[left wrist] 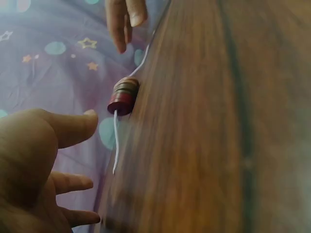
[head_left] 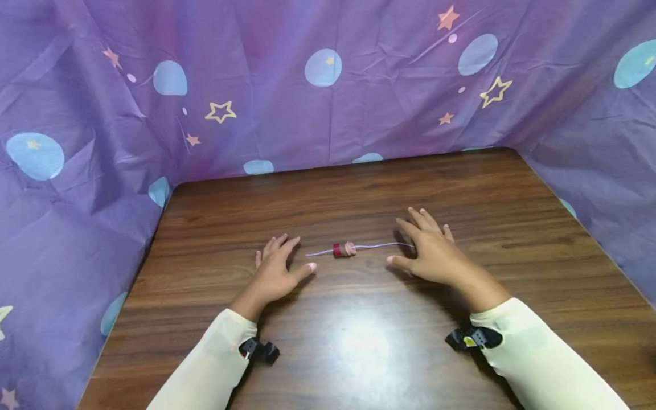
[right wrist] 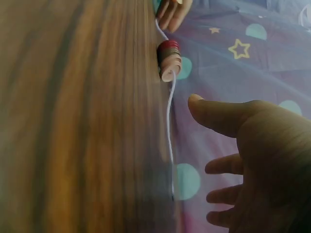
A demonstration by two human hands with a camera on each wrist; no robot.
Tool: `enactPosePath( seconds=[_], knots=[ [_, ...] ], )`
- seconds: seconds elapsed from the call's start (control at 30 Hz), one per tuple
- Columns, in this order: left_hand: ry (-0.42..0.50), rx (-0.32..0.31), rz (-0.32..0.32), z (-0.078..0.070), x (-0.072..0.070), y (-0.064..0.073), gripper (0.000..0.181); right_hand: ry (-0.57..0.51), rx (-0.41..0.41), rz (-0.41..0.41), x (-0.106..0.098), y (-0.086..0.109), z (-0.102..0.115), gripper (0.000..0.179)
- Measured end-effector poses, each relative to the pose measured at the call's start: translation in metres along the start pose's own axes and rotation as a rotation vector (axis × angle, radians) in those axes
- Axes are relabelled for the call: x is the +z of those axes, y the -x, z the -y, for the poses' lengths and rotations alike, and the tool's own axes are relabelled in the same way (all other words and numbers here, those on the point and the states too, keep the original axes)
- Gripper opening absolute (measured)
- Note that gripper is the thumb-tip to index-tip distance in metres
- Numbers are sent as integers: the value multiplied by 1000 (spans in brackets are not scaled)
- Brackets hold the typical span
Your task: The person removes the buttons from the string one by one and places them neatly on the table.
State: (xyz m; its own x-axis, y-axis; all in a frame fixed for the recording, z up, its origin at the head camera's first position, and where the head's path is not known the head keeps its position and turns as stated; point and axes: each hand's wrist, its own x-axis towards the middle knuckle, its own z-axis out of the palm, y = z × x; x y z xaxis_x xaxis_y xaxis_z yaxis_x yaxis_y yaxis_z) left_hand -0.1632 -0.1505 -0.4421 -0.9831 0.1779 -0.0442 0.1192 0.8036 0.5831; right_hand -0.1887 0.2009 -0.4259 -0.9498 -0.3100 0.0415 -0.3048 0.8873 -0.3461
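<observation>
A short stack of round discs or beads [head_left: 344, 249], red at one end, brownish in the middle and pale pink at the other, lies on its side on the table. A thin pale string [head_left: 379, 246] runs through it and sticks out both ends. My left hand [head_left: 275, 272] hovers by the string's left end, fingers spread and holding nothing. On the other side, my right hand [head_left: 433, 253] is over the string's right end, thumb apart from the fingers. In the right wrist view the string [right wrist: 169, 126] hangs clear of that hand.
The brown wooden table [head_left: 359, 193] has a bright glare patch near the front. Purple curtains [head_left: 277, 74] with stars and blue dots enclose its back and sides. Each wrist wears a black strap device, the left one [head_left: 259, 349] and the right one [head_left: 474, 338].
</observation>
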Motion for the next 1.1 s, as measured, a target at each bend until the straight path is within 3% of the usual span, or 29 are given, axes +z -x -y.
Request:
enactPosePath(
  seconds=[0.23, 0.37, 0.67, 0.83, 1.1],
  knots=[
    [45, 77, -23, -10, 8, -11, 70, -121, -26, 30, 5, -8, 6, 87],
    [78, 92, -51, -13, 12, -18, 65, -214, -57, 39, 11, -13, 5, 83],
    [147, 64, -114, -16, 23, -32, 55, -319, -83, 47, 28, -24, 14, 68],
    [174, 40, -102, -17, 25, -36, 49, -333, -72, 30, 33, -30, 22, 59],
    [118, 17, -98, -21, 28, -38, 40, -328, -46, -1, 42, -37, 30, 49]
  ],
)
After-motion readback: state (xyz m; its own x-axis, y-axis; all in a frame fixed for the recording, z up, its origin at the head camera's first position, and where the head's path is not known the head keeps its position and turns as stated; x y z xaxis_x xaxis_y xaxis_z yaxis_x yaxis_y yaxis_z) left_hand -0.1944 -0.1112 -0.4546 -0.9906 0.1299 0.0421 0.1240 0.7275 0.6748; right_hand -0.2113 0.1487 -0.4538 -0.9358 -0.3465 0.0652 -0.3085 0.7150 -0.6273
